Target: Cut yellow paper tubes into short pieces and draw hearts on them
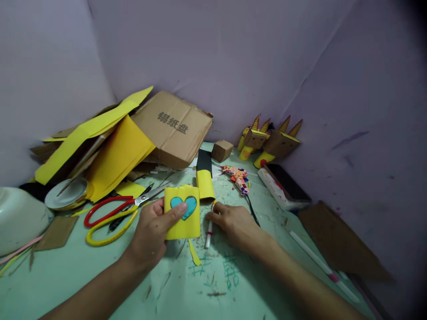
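My left hand (151, 231) holds a small yellow paper box (183, 217) with a teal heart on its front, thumb pressed across the heart. My right hand (233, 222) lies palm down on the green table just right of the box, its fingertips on a white marker pen (208, 233) that rests on the table. A thin yellow paper strip (194, 253) lies below the box. Behind the box stands a black and yellow rolled paper piece (204, 175).
Red and yellow scissors (110, 213) lie left of my left hand. Yellow paper and cardboard (171, 126) are piled at the back left beside a tape roll (66, 194). Cardboard figures (270, 142), a glue gun (237, 177), a phone (287, 182), a brown board (336, 242) sit on the right.
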Tool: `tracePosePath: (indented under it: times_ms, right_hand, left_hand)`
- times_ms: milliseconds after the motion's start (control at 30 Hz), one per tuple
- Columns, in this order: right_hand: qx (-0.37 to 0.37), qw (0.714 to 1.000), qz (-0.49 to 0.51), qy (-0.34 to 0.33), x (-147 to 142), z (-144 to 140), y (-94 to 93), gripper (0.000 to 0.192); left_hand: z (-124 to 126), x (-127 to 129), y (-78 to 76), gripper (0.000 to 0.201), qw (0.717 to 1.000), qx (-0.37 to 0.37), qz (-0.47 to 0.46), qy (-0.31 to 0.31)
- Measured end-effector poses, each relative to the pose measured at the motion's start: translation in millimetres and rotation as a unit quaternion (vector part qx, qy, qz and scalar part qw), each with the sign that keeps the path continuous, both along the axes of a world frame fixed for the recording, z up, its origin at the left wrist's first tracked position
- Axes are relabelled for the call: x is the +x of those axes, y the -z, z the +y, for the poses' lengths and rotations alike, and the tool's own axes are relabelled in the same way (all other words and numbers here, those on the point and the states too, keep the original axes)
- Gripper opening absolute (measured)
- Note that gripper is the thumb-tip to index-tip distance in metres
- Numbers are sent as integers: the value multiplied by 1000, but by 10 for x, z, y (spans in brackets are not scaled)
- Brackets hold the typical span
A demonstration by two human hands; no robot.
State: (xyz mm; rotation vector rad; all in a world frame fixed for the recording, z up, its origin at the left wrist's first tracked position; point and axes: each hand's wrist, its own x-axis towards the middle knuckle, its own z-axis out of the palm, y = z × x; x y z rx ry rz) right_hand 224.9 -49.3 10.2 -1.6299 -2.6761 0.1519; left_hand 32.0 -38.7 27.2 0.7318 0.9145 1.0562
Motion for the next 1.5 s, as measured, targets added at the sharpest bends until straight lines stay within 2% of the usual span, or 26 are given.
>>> tracePosePath:
  times_ms: [100, 200, 267, 300, 333, 367, 400, 467, 500, 533, 600, 767, 867, 933, 1100, 1267, 1367, 1500]
  right_hand:
    - [14, 998, -43, -50, 86, 15, -42, 17]
    - [34, 995, -55, -71, 287, -19, -22, 13]
    - [77, 995, -11, -59, 437, -91, 19, 16]
    - [131, 987, 78, -39, 493, -136, 39, 14]
    - [188, 964, 188, -14, 524, -183, 56, 12]
    - [238, 921, 307, 23, 526, -227, 66, 9]
    - [276, 862, 420, 76, 497, -267, 69, 7]
    - [291, 784, 531, 135, 364, -324, 60, 6]
    - [256, 730, 610, 174, 275, -342, 53, 5]
    - [211, 692, 661, 200, 184, -354, 48, 5]
    - [135, 662, 696, 243, 30, -367, 55, 14]
    - [-53, 663, 702, 254, -101, -389, 158, 40]
    - [-130, 661, 690, 266, -114, -404, 197, 42]
    - [-131, 675, 672, 275, -130, -412, 197, 40]
    - [-74, 708, 650, 266, -145, -430, 177, 40]
    - [-49, 714, 654, 244, -150, -446, 181, 39]
    - [-42, 715, 653, 246, -174, -458, 194, 38]
    - [-69, 704, 666, 238, -158, -453, 194, 40]
  left_hand:
    - [-58, 45, 49, 32, 999, -8, 25, 34]
    - [-134, 95, 100, 31, 996, -14, 58, 73]
    - [-181, 128, 129, 32, 992, -19, 77, 94]
    - [-203, 145, 140, 32, 990, -24, 86, 105]
    - [-222, 161, 150, 32, 988, -27, 97, 116]
    - [-240, 177, 158, 33, 986, -31, 108, 126]
    - [-256, 193, 165, 33, 983, -33, 120, 134]
    - [-279, 219, 182, 33, 979, -35, 139, 144]
    - [-287, 230, 191, 34, 978, -34, 142, 147]
    - [-292, 238, 200, 35, 978, -34, 142, 149]
    - [-297, 248, 215, 37, 979, -30, 135, 148]
    - [-292, 256, 219, 40, 981, -19, 128, 145]
    - [-284, 260, 216, 39, 980, -7, 134, 147]
    - [-280, 261, 221, 38, 980, -7, 133, 151]
    - [-272, 261, 238, 44, 980, -21, 95, 171]
    - [-264, 254, 231, 48, 980, -36, 66, 187]
    - [-263, 254, 224, 41, 980, -28, 72, 184]
    - [-260, 255, 230, 33, 981, -21, 88, 173]
